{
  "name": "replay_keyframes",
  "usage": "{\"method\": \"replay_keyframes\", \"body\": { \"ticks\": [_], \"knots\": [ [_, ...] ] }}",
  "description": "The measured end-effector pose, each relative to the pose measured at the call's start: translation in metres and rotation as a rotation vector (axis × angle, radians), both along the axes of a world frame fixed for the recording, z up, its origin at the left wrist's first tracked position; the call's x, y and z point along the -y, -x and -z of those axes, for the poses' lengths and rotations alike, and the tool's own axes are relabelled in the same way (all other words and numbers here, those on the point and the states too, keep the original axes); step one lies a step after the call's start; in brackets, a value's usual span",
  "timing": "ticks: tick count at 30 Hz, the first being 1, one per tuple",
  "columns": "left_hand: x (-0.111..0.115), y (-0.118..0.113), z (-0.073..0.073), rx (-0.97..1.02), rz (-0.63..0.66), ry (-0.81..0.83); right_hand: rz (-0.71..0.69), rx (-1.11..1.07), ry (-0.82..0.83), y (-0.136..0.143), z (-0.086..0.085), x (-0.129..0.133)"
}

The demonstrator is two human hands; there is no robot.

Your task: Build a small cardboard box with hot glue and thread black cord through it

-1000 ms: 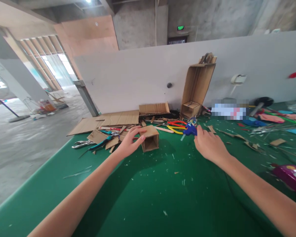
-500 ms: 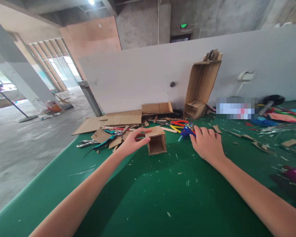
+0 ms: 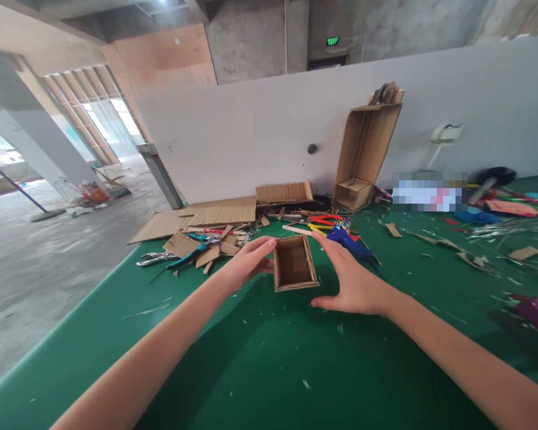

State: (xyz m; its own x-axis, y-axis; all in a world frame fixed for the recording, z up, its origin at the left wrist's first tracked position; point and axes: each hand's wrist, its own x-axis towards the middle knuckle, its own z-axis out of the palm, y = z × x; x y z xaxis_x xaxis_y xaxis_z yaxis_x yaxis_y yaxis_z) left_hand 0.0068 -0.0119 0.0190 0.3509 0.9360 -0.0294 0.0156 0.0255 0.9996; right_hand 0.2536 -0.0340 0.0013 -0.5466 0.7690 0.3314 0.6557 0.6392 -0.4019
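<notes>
A small open cardboard box (image 3: 295, 263) is tilted so that its hollow faces me, above the green table (image 3: 269, 358). My left hand (image 3: 251, 261) grips its left side, thumb at the upper left corner. My right hand (image 3: 347, 278) is spread open just right of the box, with thumb and fingers apart and nothing held. Behind the right hand lies a blue glue gun (image 3: 352, 243). A thin wooden stick (image 3: 297, 230) lies just beyond the box.
Teal-handled pliers (image 3: 188, 257), scissors (image 3: 155, 258) and cardboard scraps lie to the left. Flat cardboard (image 3: 219, 212) and a tall cardboard structure (image 3: 367, 149) stand by the white partition (image 3: 233, 131). A purple object (image 3: 535, 315) sits at the right.
My left hand has tipped the box, turning its hollow upward toward me. My right hand has moved left from the glue gun to beside the box, fingers spread.
</notes>
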Motion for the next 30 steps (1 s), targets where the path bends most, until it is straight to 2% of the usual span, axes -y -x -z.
{"method": "replay_keyframes", "body": {
  "ticks": [6, 10, 13, 15, 24, 27, 30],
  "knots": [
    [0.009, -0.010, -0.002, -0.024, 0.127, -0.001, -0.067, -0.127, 0.074, -0.001, 0.005, -0.003],
    [0.010, -0.003, 0.000, -0.059, 0.305, -0.190, -0.071, -0.291, 0.076, 0.000, 0.001, -0.004],
    [0.012, -0.004, 0.002, -0.197, 0.294, -0.379, -0.089, -0.429, 0.125, 0.004, 0.000, -0.005],
    [0.014, -0.009, 0.003, -0.219, 0.260, -0.410, -0.115, -0.498, 0.192, 0.006, 0.000, -0.005],
    [0.019, -0.024, 0.004, -0.017, 0.176, -0.128, -0.140, -0.668, 0.498, 0.009, 0.002, -0.006],
    [0.020, -0.026, 0.004, 0.007, 0.170, -0.056, -0.111, -0.670, 0.541, 0.010, 0.002, -0.008],
    [0.021, -0.026, 0.005, 0.011, 0.176, -0.052, -0.116, -0.648, 0.541, 0.009, 0.000, -0.007]
  ]
}}
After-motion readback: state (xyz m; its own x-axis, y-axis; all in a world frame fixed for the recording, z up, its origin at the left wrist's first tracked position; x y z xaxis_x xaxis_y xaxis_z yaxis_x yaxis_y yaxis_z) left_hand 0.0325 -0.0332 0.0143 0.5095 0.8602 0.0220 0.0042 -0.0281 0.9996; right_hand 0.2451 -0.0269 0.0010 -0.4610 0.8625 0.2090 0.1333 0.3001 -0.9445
